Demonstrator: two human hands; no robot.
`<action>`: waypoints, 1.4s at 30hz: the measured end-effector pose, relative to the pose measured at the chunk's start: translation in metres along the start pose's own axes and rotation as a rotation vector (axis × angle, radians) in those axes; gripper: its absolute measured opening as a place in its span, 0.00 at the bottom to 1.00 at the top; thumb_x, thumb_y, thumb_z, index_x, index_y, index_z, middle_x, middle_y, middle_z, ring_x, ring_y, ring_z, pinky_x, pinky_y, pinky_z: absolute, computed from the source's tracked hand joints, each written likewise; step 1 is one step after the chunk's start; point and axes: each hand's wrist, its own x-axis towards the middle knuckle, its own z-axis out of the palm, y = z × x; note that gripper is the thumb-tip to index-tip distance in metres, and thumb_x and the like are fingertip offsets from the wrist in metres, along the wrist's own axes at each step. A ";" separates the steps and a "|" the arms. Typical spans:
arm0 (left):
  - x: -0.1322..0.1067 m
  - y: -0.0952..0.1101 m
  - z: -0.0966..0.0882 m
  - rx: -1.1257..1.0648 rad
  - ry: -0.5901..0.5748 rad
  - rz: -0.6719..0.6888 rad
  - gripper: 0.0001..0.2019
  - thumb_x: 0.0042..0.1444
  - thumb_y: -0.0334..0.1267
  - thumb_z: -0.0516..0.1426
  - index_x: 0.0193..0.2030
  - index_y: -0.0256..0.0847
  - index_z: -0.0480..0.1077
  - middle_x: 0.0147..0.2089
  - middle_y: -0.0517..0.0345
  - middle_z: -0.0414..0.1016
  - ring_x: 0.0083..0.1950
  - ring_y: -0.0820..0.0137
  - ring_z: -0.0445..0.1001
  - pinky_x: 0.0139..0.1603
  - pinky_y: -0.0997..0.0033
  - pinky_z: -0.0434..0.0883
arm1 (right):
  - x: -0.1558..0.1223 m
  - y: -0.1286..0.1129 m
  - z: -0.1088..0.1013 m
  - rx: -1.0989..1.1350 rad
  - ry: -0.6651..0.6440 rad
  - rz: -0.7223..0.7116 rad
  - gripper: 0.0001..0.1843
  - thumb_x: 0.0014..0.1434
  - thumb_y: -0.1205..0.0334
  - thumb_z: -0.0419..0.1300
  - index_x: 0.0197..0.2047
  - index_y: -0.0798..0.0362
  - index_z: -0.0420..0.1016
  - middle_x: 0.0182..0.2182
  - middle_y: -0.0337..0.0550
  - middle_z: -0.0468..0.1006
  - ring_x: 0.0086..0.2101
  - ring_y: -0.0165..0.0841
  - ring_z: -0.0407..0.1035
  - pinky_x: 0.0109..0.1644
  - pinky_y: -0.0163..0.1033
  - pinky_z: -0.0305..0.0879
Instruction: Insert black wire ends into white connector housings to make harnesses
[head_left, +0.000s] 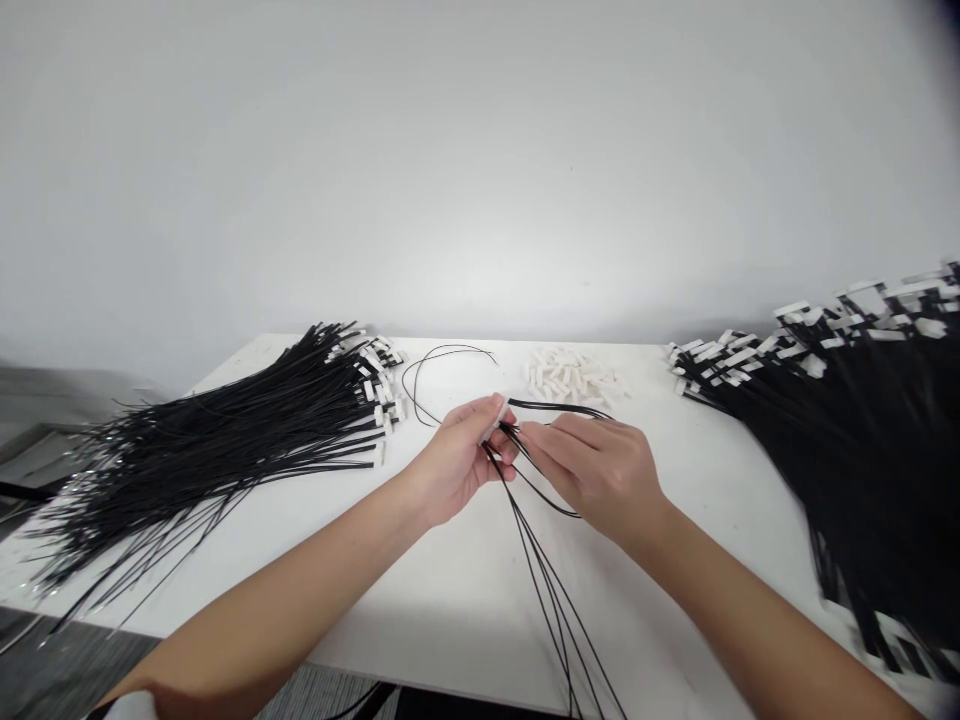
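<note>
One connector in hand, partway through its strands

From my end of the link, a plain pale wall [480, 180] fills the upper part of the view, brightest low in its middle. In front of it stands a white table [450, 600], smooth but for a few specks; past its near edge, at lower left, I see grey floor [322, 690].

The right-hand heap [862, 450] is the biggest load: black wires with white pieces along the far ends and more at the near edge. I take those as finished. The left-hand heap [225, 430] carries white pieces on one end only and bare tips on the other, so I judge a second end is left to do.

Between the heaps, near the wall, lies a loose pile of white housings [570, 375], with a thin wire loop [454, 348] to its left.

My left hand [457, 465] pinches a white connector [493, 420] above mid-table. My right hand [611, 480] has its fingertips closed on black strands [516, 505] just beside it; which strand, I can't tell. The connector looks partly filled, though its slots are too small to read.
</note>
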 end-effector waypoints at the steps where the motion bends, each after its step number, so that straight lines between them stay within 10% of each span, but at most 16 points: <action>1: 0.000 0.000 0.000 0.003 0.001 0.003 0.15 0.52 0.48 0.55 0.30 0.36 0.64 0.21 0.63 0.56 0.22 0.78 0.60 0.23 0.75 0.66 | 0.000 0.000 0.000 -0.012 0.016 -0.011 0.06 0.54 0.70 0.57 0.29 0.52 0.74 0.17 0.33 0.63 0.19 0.20 0.52 0.24 0.29 0.51; 36: -0.005 -0.002 0.003 0.047 -0.076 0.020 0.13 0.53 0.46 0.54 0.29 0.36 0.65 0.22 0.62 0.57 0.24 0.77 0.62 0.26 0.72 0.69 | -0.005 0.006 0.007 -0.010 0.111 -0.118 0.09 0.50 0.70 0.63 0.36 0.53 0.70 0.20 0.30 0.70 0.21 0.19 0.61 0.26 0.29 0.56; 42: 0.000 0.003 -0.001 0.007 0.037 0.057 0.13 0.52 0.46 0.56 0.32 0.36 0.65 0.21 0.61 0.61 0.25 0.76 0.66 0.32 0.68 0.72 | 0.004 0.005 0.003 -0.048 0.221 -0.062 0.16 0.50 0.68 0.63 0.43 0.53 0.68 0.30 0.39 0.73 0.33 0.25 0.66 0.36 0.31 0.63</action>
